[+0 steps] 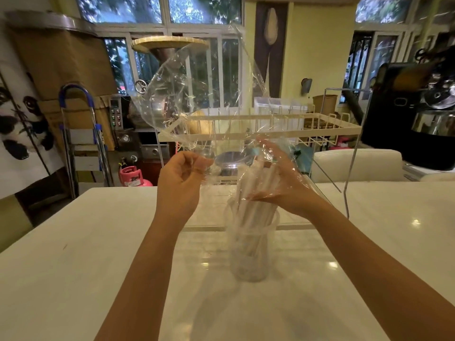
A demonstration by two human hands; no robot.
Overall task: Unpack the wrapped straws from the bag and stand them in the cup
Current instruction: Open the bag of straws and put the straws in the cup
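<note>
Clear bag (pixel 197 94) pinched in left hand (pixel 182 178) grip; right hand (pixel 278 183) open against straws (pixel 256 193) in cup (pixel 251 252).

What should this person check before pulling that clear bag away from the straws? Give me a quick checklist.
1. Straws seated in the cup: ok, lower ends inside.
2. Cup upright on the counter: ok.
3. Right hand steadying the straws: ok, it rests against their tops.
4. Left hand pinching the bag: ok.
5. Bag free of the straws: not ok, film drapes over the right hand.
6. Any straw caught inside the bag: cannot tell.
</note>
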